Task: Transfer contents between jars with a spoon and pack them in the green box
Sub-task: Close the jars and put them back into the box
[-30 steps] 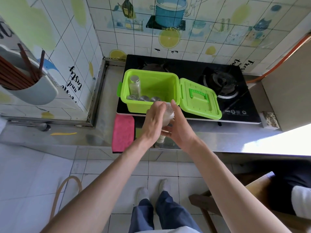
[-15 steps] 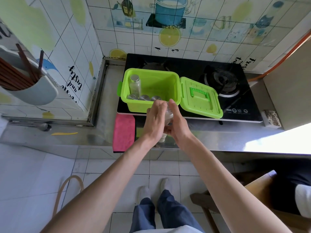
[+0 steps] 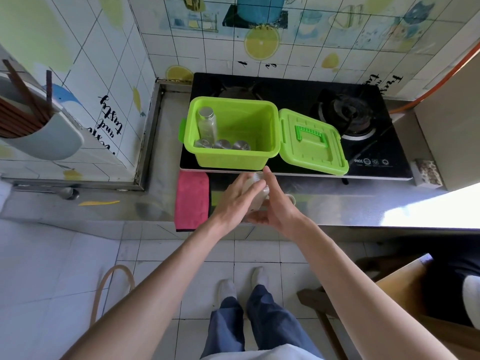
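Observation:
The green box (image 3: 233,159) stands open on the front left of the black stove, its lid (image 3: 311,144) folded out to the right. Inside it one clear jar with a metal cap (image 3: 207,123) stands upright at the back left, and three jars (image 3: 222,144) lie along the front wall. In front of the box, over the steel counter, I hold a clear jar of pale contents (image 3: 255,194) between both hands. My left hand (image 3: 237,201) covers its left side with straight fingers; my right hand (image 3: 276,203) cups it from the right. No spoon is visible.
A pink cloth (image 3: 191,201) hangs over the counter edge left of my hands. The black gas stove (image 3: 363,141) fills the back of the counter. A white holder with chopsticks (image 3: 39,131) hangs on the left wall. A wooden chair (image 3: 405,289) stands at lower right.
Both hands and the jar have come down and toward me, away from the box's front wall, and the hands have closed in on the jar.

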Demonstrator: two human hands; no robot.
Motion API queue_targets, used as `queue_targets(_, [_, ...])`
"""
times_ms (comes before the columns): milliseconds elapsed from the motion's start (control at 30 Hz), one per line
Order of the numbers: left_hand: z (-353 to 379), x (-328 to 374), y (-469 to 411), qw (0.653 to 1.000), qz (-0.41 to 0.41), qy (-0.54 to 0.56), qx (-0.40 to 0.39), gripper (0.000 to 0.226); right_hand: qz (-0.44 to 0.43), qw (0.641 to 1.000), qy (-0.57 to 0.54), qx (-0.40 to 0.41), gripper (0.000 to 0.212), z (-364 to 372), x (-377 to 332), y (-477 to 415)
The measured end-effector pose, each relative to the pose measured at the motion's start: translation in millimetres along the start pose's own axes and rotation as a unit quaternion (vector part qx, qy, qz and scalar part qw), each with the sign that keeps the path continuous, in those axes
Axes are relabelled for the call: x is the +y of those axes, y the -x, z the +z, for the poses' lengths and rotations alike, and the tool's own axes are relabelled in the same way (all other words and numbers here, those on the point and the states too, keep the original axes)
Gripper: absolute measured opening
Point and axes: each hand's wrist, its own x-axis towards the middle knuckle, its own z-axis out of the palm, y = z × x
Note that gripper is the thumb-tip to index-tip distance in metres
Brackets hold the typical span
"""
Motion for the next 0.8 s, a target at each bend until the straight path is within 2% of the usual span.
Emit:
queue_targets(67, [1,-6,0,1.0,-0.001,0.004,0.009,0.035,0.011,0.999,0.021,-0.027,0.086,-4,4,2])
queue_targets(133, [0,-12,-1,1.0,-0.001,-0.002,0.026,0.04,0.019,0.999,0.033,-0.012,0.081,-9,6,2])
queue_targets(267, [-9,-27,-7,0.997,-0.036,-0.024,0.057,0.045,-0.008,0.99,0.078,0.121,0.045,-38,22,-11])
queue_targets(367, [-14,-35,-8,0.992,-0.1,-0.037,0.066,0.059,-0.032,0.96,0.206,0.184,0.029,-66,36,-27])
queue_targets(467, [-12,-36,-9,0.988,-0.148,0.015,0.048,0.056,-0.024,0.907,0.35,0.233,0.021,-78,41,-37])
queue_targets(600, [-7,-43,-14,0.993,-0.115,0.004,0.006,0.038,-0.036,0.881,0.407,0.241,0.026,-80,40,-52])
queue_targets(700, [-9,-64,-23,0.988,-0.14,-0.041,0.039,0.068,-0.076,0.84,0.484,0.234,0.035,-80,38,-69])
queue_targets(800, [-9,-78,-29,0.984,-0.157,-0.074,0.035,0.07,-0.092,0.799,0.555,0.211,0.043,-79,35,-88])
